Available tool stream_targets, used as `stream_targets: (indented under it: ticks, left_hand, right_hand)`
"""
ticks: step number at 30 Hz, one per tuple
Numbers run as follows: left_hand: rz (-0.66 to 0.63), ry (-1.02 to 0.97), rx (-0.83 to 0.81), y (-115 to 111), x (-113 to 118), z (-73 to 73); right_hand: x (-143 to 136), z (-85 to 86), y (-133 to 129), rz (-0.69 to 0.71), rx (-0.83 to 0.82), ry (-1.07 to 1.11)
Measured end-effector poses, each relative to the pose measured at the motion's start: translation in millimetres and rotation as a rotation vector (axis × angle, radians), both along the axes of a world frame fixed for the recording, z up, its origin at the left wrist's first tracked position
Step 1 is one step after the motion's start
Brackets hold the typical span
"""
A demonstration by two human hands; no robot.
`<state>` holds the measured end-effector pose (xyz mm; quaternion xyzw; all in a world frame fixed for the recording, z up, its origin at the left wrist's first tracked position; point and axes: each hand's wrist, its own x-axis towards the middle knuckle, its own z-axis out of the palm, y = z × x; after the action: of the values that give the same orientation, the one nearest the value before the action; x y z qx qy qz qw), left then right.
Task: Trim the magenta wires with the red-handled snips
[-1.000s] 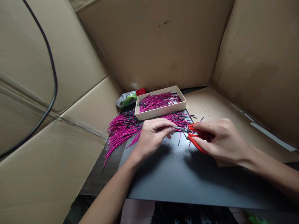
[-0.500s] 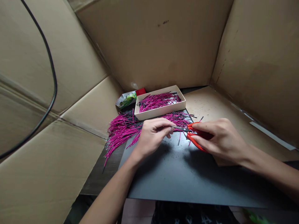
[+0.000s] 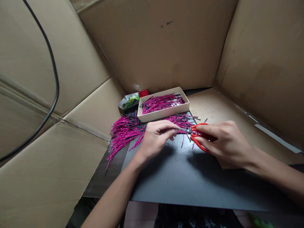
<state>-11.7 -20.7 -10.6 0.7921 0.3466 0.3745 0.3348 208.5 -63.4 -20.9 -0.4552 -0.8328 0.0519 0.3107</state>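
In the head view, my right hand (image 3: 226, 141) is wrapped around a red-handled tool (image 3: 188, 130) (pliers or snips, I cannot tell which), its metal nose pointing at my left hand (image 3: 155, 137). There my thumb and forefinger are pinched together at the tip; anything between them is too small to make out. Both hands are above a smooth grey board (image 3: 178, 186), sprinkled with dark specks, that lies on the dark bench (image 3: 104, 180).

Just beyond my left hand, pink-and-black wires (image 3: 125, 129) spread in a loose heap, more of them filling a cream box (image 3: 163, 115). A crumpled green, silver and red packet (image 3: 130, 101) sits at the box's left end. Brown cardboard panels (image 3: 154, 47) wall me in, a black cable (image 3: 52, 60) curving down the left side. On the right lies a flat cardboard sheet (image 3: 207, 103), also speckled.
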Motion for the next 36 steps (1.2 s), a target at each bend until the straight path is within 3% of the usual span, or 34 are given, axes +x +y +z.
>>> stream_targets:
  ticks: [36]
  left_hand:
    - [-0.024, 0.052, 0.052, 3.8, -2.5, 1.3]
  right_hand:
    - [1.2, 3.3, -1.0, -0.048, -0.004, 0.019]
